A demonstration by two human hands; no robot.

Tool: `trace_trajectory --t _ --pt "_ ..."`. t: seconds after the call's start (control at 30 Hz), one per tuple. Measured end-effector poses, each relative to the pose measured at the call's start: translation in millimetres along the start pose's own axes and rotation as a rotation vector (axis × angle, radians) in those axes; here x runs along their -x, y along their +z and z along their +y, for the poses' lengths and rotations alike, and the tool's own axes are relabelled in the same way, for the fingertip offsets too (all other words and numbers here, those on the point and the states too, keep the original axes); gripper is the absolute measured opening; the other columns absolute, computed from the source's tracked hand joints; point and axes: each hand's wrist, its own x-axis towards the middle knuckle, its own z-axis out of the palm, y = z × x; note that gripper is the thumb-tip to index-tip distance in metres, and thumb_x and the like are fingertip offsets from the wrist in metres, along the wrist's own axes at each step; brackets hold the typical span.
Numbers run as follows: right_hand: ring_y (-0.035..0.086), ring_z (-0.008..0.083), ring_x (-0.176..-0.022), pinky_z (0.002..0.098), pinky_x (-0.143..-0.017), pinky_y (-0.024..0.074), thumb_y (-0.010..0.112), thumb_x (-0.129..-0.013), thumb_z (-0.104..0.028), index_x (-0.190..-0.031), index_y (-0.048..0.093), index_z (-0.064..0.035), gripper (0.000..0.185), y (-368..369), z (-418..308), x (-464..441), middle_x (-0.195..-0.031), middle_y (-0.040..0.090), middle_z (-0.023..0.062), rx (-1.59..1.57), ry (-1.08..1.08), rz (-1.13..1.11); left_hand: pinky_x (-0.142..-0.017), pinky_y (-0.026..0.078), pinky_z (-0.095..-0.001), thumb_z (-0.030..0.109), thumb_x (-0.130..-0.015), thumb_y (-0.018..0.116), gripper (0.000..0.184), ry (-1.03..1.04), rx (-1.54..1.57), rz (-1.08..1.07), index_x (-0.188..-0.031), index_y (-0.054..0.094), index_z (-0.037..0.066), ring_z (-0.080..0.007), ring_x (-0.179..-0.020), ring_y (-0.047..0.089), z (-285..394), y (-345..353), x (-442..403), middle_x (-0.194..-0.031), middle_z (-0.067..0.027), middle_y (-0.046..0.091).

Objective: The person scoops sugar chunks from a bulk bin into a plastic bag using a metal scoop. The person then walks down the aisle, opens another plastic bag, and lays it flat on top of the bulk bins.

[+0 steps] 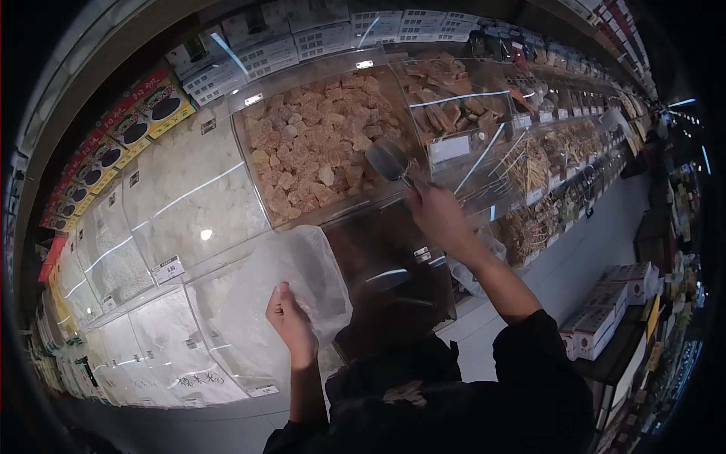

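My right hand [436, 214] is closed around the handle of a metal scoop [388, 159]. The scoop's head is over the right side of an open bin of amber, lumpy rock sugar-like chunks [321, 136]; whether it touches them I cannot tell. In my left hand [290, 314], fingers pinched, is a thin translucent plastic bag [257, 280]. The bag hangs puffed out in front of the bin, over neighbouring lids. What is inside the bag, if anything, is not clear.
Left of the bin are clear-lidded bins of white goods [181, 189] with price tags [168, 270]. To the right, more bins hold brown slabs [454, 106] and dried sticks [529, 163]. Boxes [265, 60] line the back. White cartons [612, 310] stand across the aisle.
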Motion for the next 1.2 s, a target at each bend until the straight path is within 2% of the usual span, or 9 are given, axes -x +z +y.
trace_trajectory --t 0.1,0.23,0.33,0.63,0.83,0.93,1.03,1.13,1.2 --pt "0.061 0.0469 -0.072 0.0523 -0.065 0.0492 0.057 -0.088 -0.012 -0.09 0.06 0.0061 0.018 26 11 -28 -0.073 0.062 0.028 -0.093 -0.075 0.044 -0.042 0.026 -0.0198 0.026 -0.102 0.048 0.032 -0.021 0.004 -0.047 -0.097 0.067 0.001 -0.0007 -0.048 0.036 -9 0 3 -0.059 0.0079 0.041" --pt "0.062 0.0464 -0.072 0.0518 -0.066 0.0508 0.058 -0.087 -0.011 -0.087 0.061 0.0068 0.018 47 -12 -73 -0.072 0.062 0.0282 0.011 -0.067 -0.004 -0.044 0.025 -0.0199 0.026 -0.102 0.047 0.032 -0.063 0.005 0.02 -0.092 0.066 0.002 -0.0004 -0.05 0.037 10 11 11 -0.06 0.0075 0.043" --pt "0.062 0.0468 -0.076 0.052 -0.068 0.0509 0.056 -0.088 -0.011 -0.078 0.062 0.0063 0.021 34 -28 -85 -0.076 0.062 0.0295 -0.007 -0.023 -0.019 -0.044 0.025 -0.02 0.026 -0.102 0.047 0.033 -0.076 0.027 0.01 -0.104 0.066 -0.001 -0.0017 -0.049 0.037 0 -2 12 -0.061 0.0066 0.046" --pt "0.061 0.0468 -0.086 0.0498 -0.074 0.0483 0.06 -0.089 -0.023 -0.097 0.066 0.0039 0.029 48 8 -74 -0.084 0.063 0.0285 -0.181 0.107 -0.028 -0.044 0.03 -0.0211 0.025 -0.102 0.048 0.031 -0.114 0.15 -0.035 -0.103 0.067 0.001 -0.0028 -0.049 0.04 2 -12 24 -0.061 0.0048 0.048" --pt "0.068 0.0319 -0.073 0.0407 -0.068 0.0479 0.062 -0.09 -0.021 -0.098 0.066 0.0047 0.027 47 3 -42 -0.079 0.065 0.0249 -0.254 0.057 0.051 -0.044 0.03 -0.0213 0.023 -0.102 0.046 0.031 -0.031 0.182 -0.011 -0.103 0.067 0.0 -0.0041 -0.049 0.041 21 -24 32 -0.061 0.0047 0.048" --pt "0.066 0.0332 -0.069 0.0416 -0.065 0.0475 0.062 -0.09 -0.023 -0.098 0.067 0.0052 0.03 49 6 -17 -0.076 0.067 0.0199 -0.374 -0.038 0.148 -0.044 0.03 -0.0213 0.023 -0.102 0.046 0.03 0.027 0.202 0.008 -0.103 0.066 0.001 -0.0042 -0.049 0.041 16 -30 33 -0.061 0.0044 0.048" --pt "0.053 0.0133 -0.057 0.0331 -0.054 0.0413 0.061 -0.092 -0.023 -0.095 0.069 0.0053 0.029 17 -7 25 -0.065 0.061 0.0056 -0.471 0.087 -0.078 -0.044 0.031 -0.0214 0.024 -0.103 0.045 0.03 -0.001 0.194 0.008 -0.102 0.066 0.003 -0.0044 -0.049 0.041 16 -30 35 -0.06 0.0041 0.047" --pt "0.038 0.0036 -0.057 0.0249 -0.05 0.0326 0.062 -0.093 -0.022 -0.092 0.07 0.0033 0.027 -7 -17 59 -0.061 0.049 -0.0041 -0.568 0.14 -0.217 -0.044 0.032 -0.0215 0.026 -0.104 0.044 0.031 -0.007 0.231 -0.041 -0.096 0.065 0.004 -0.0042 -0.048 0.041 20 -20 33 -0.058 0.0039 0.046" --pt "0.036 0.0024 -0.053 0.023 -0.047 0.0288 0.06 -0.095 -0.021 -0.088 0.07 0.0011 0.025 -29 -44 83 -0.059 0.045 -0.0063 -0.647 0.201 -0.31 -0.044 0.033 -0.0215 0.027 -0.104 0.044 0.033 0.016 0.255 -0.095 -0.091 0.064 0.004 -0.0036 -0.048 0.041 19 -16 31 -0.057 0.0038 0.046"
